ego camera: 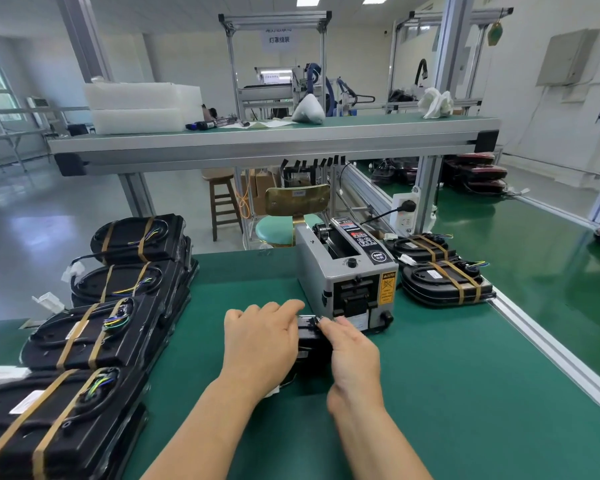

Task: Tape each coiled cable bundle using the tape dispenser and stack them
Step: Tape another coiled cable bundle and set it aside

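Observation:
A black cable bundle (313, 344) lies on the green mat (447, 393), right in front of the grey tape dispenser (347, 282). My left hand (260, 337) rests flat on the bundle's left part, fingers stretched toward the dispenser's outlet. My right hand (352, 355) comes in from the right, and its straight fingertips touch the bundle's far top edge; its thumb is hidden. Most of the bundle is covered by both hands. Stacks of taped bundles (94, 327) line the left side, and two taped bundles (444, 282) lie right of the dispenser.
An aluminium rail (534, 334) edges the mat on the right. A raised shelf (274, 140) spans the bench overhead with white boxes on it. Behind the dispenser stands a chair with a green seat (278, 230). A power socket (406, 209) sits at the back right.

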A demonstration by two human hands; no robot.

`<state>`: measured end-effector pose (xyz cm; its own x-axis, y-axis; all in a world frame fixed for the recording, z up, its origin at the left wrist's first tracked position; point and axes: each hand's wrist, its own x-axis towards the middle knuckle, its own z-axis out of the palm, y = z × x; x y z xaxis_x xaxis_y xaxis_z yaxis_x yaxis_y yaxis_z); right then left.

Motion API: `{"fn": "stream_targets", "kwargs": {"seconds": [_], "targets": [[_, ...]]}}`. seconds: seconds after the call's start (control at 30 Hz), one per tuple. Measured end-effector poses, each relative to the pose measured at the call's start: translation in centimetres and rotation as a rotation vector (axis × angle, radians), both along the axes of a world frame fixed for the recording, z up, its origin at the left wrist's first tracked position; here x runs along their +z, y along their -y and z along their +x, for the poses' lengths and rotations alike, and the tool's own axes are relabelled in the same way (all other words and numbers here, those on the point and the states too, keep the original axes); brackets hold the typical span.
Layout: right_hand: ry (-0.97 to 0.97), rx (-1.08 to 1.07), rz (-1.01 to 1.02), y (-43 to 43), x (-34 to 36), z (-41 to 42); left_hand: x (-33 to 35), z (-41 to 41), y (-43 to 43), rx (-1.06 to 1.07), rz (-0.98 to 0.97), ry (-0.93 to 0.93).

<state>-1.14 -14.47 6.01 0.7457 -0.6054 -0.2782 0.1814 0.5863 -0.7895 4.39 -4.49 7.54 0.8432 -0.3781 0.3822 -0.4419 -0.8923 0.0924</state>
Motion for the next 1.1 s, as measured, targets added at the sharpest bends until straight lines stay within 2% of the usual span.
{"fn": "stream_targets", "kwargs": {"seconds": [0.27, 1.1], "targets": [[0.063, -0.098, 0.008, -1.8, -0.2, 0.1, 0.0, -0.3, 0.2, 0.040, 0.038, 0.024], [0.076, -0.131, -0.118, -2.2, -0.5, -0.2, 0.1, -0.4, 0.2, 0.036, 0.005, -0.037]]}}
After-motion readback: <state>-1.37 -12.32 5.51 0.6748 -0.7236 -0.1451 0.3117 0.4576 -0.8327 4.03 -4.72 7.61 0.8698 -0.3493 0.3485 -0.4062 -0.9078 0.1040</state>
